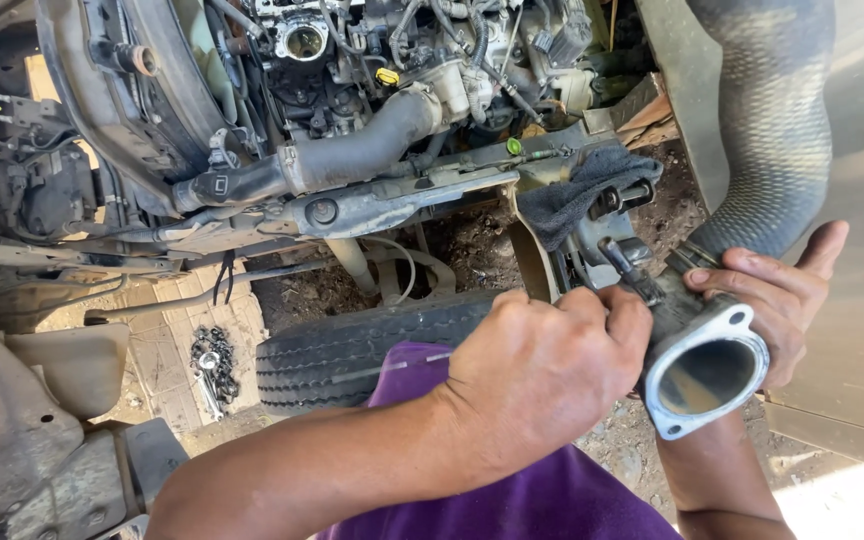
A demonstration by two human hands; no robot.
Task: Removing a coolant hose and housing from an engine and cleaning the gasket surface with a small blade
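I am steadying the big ribbed rubber hose [767,130], bendy and likely heavy, by cupping my right hand [777,300] around its rigid metal flange [704,368], while my left hand [542,370] is pinching the small clamp screw [624,262].

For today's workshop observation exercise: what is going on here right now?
A person is working beside an open engine bay of a vehicle. The right hand grips a large ribbed hose just behind its metal flange fitting, whose open end faces the camera. The left hand is closed around a small dark tool or clamp part at the hose's neck. A dark rag lies on the frame, a tyre sits below, and loose bolts lie on the ground.
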